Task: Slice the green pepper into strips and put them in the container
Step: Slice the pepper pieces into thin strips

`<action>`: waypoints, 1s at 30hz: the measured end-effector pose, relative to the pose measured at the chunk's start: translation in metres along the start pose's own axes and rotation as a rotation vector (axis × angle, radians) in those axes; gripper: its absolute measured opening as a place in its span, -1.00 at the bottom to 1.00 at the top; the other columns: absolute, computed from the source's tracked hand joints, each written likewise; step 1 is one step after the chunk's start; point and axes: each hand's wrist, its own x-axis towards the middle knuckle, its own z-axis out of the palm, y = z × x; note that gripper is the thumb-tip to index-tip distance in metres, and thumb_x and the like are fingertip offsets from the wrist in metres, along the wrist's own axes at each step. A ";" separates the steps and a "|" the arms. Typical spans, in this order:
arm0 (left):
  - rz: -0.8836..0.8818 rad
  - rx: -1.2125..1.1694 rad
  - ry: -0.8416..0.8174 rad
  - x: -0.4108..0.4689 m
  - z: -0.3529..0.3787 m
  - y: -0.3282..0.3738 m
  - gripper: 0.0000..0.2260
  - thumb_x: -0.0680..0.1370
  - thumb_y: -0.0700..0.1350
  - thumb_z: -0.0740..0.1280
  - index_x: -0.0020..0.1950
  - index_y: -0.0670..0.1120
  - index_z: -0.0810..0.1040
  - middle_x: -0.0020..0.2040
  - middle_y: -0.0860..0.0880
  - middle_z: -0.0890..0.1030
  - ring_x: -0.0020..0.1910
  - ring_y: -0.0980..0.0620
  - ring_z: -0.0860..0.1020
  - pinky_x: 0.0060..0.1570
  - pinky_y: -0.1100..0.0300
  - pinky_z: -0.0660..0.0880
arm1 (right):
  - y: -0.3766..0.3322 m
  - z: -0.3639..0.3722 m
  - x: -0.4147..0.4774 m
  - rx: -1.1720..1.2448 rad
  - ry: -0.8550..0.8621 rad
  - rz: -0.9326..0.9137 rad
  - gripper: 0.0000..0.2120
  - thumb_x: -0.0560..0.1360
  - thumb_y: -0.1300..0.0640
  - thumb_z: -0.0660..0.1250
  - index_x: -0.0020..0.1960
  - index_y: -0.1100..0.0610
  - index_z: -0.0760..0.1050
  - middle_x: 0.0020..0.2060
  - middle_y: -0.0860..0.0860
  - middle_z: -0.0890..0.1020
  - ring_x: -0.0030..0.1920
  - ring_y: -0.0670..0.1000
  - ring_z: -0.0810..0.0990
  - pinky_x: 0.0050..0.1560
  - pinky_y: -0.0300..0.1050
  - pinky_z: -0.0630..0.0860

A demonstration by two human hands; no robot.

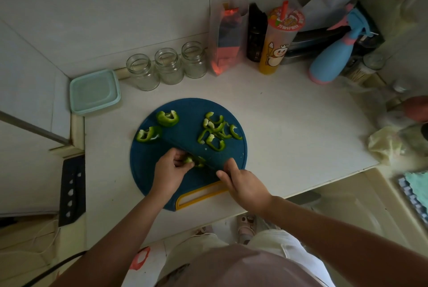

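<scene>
— Where's the pepper?
— Centre frame, on the blue board (185,107). The left grip (169,171) pinches a pepper piece (195,161); cut strips (215,131) lie to its upper right.
— And the right grip (243,184)?
— Curled round the knife (196,152). The container (95,91) sits upper left on the bench (278,124).

A pale counter (289,124) carries a round blue board (190,110) at its front edge, a mint lidded container (95,91) at the back left, then three glass jars (168,65), a clear bag (228,39), a dark bottle (256,34), a cup (278,43), a spray bottle (333,57) and, far right, a crumpled bag (384,145).
</scene>
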 end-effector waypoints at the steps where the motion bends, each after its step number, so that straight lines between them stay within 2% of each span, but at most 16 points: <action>1: 0.003 0.010 0.020 0.000 0.001 0.001 -0.78 0.39 -0.26 0.49 -0.11 -0.04 0.50 -0.21 0.07 0.59 -0.20 0.08 0.58 -0.13 0.14 0.53 | -0.001 0.001 -0.001 -0.017 0.003 -0.012 -0.64 0.59 -0.18 -0.05 0.06 0.10 0.25 -0.35 0.02 0.48 -0.33 0.09 0.49 -0.26 -0.02 0.43; 4: -0.016 0.027 0.054 0.000 0.002 0.001 -0.78 0.38 -0.24 0.49 -0.13 -0.04 0.50 -0.26 0.05 0.59 -0.22 -0.01 0.60 -0.12 0.11 0.52 | -0.002 0.003 -0.003 -0.078 0.011 -0.046 -0.61 0.58 -0.19 -0.07 0.10 0.11 0.26 -0.36 0.04 0.49 -0.32 0.11 0.51 -0.31 -0.08 0.37; 8: -0.050 0.071 0.087 0.001 0.003 0.004 -0.82 0.39 -0.24 0.48 -0.15 -0.09 0.50 -0.28 0.01 0.59 -0.20 -0.05 0.60 -0.12 0.14 0.46 | -0.002 0.004 -0.002 -0.042 0.020 -0.056 -0.63 0.59 -0.17 -0.03 0.10 0.13 0.27 -0.35 0.09 0.52 -0.33 0.13 0.51 -0.29 -0.01 0.41; 10: -0.076 0.051 0.084 0.002 0.004 0.005 -0.82 0.39 -0.26 0.47 -0.12 -0.10 0.51 -0.26 -0.02 0.60 -0.17 -0.07 0.61 -0.09 0.12 0.48 | -0.003 0.005 -0.004 -0.046 0.018 -0.061 -0.61 0.58 -0.18 -0.05 0.10 0.13 0.27 -0.36 0.06 0.50 -0.33 0.12 0.51 -0.30 -0.04 0.40; 13: -0.110 0.032 0.076 0.002 0.004 0.006 -0.81 0.39 -0.25 0.47 -0.10 -0.10 0.51 -0.24 0.00 0.59 -0.15 -0.08 0.61 -0.01 0.03 0.53 | -0.002 0.007 -0.006 -0.063 0.026 -0.068 -0.55 0.54 -0.22 -0.11 0.11 0.12 0.27 -0.37 0.02 0.47 -0.34 0.11 0.51 -0.33 -0.12 0.33; 17: -0.099 0.036 0.058 0.002 0.002 0.010 -0.81 0.40 -0.24 0.47 -0.13 -0.06 0.49 -0.28 0.05 0.57 -0.19 -0.08 0.61 -0.05 0.07 0.53 | 0.002 0.008 -0.005 -0.107 0.006 -0.070 -0.55 0.55 -0.22 -0.11 0.13 0.12 0.26 -0.39 -0.01 0.44 -0.39 0.06 0.42 -0.31 -0.12 0.33; 21: -0.100 0.069 0.044 0.006 0.001 0.014 -0.74 0.39 -0.27 0.47 -0.24 0.03 0.45 -0.32 0.07 0.57 -0.29 0.01 0.59 -0.12 0.11 0.52 | 0.003 0.005 -0.003 -0.029 -0.006 -0.065 -0.59 0.57 -0.19 -0.10 0.12 0.12 0.26 -0.40 -0.03 0.42 -0.39 0.03 0.41 -0.31 -0.07 0.38; 24: -0.105 0.066 0.058 0.005 0.002 0.013 -0.75 0.38 -0.29 0.47 -0.24 -0.01 0.45 -0.33 0.04 0.57 -0.31 0.05 0.58 -0.19 0.16 0.47 | 0.003 0.004 -0.003 0.016 -0.024 -0.065 -0.61 0.58 -0.19 -0.10 0.10 0.11 0.26 -0.38 0.01 0.45 -0.38 0.05 0.44 -0.29 -0.01 0.44; 30: -0.100 0.090 0.060 0.006 0.002 0.014 -0.80 0.37 -0.30 0.47 -0.23 -0.08 0.48 -0.37 0.07 0.56 -0.33 0.19 0.53 -0.25 0.24 0.39 | 0.002 0.005 -0.001 -0.021 -0.057 -0.034 -0.66 0.61 -0.16 -0.08 0.11 0.10 0.25 -0.39 0.00 0.44 -0.37 0.06 0.43 -0.28 -0.02 0.43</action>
